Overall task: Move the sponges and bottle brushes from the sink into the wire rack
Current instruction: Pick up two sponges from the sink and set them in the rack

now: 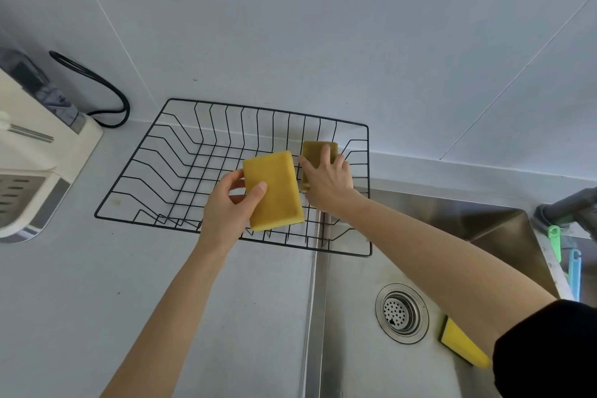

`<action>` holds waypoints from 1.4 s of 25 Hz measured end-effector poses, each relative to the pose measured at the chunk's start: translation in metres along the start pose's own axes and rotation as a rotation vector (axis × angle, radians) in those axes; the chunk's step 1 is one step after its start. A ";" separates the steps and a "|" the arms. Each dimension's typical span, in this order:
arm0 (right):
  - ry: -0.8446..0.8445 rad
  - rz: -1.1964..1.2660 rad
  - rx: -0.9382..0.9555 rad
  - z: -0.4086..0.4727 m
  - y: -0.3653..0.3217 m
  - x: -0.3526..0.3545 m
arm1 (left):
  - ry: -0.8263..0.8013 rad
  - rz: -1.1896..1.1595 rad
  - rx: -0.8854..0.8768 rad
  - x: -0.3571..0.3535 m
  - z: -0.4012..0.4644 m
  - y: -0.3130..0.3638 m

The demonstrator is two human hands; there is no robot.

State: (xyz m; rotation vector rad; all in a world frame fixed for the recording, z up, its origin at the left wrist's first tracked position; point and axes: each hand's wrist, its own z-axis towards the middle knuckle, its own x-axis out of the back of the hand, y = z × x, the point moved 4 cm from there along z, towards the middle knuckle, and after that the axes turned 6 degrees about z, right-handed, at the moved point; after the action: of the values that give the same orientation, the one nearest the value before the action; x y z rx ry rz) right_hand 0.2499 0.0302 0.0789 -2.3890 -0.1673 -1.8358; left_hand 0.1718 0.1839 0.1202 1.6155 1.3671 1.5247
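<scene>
A black wire rack [155, 152] sits on the counter to the left of the steel sink [352, 342]. My left hand [226, 207] grips a yellow sponge [274, 194] above the rack's front right part. My right hand [326, 181] lies over a darker, olive sponge [315, 152] inside the rack's right end, fingers around it. A third yellow sponge [458, 344] lies in the sink, partly hidden by my right arm. Green and blue brush handles [565, 255] show at the sink's right edge.
A cream appliance [35, 165] with a black cable [106, 90] stands on the counter at the left. The drain strainer [401, 312] is in the sink bottom. A dark faucet base [568, 207] sits at the far right. A tiled wall rises behind the rack.
</scene>
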 end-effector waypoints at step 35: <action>0.111 0.122 0.090 -0.007 0.027 0.001 | -0.249 0.383 -0.065 -0.057 0.100 0.000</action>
State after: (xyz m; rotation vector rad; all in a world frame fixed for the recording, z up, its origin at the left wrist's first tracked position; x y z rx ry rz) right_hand 0.2482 0.0024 0.0808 -2.1804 -0.0896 -1.8577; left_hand 0.2744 0.1576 0.0745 2.0315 0.9020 1.4892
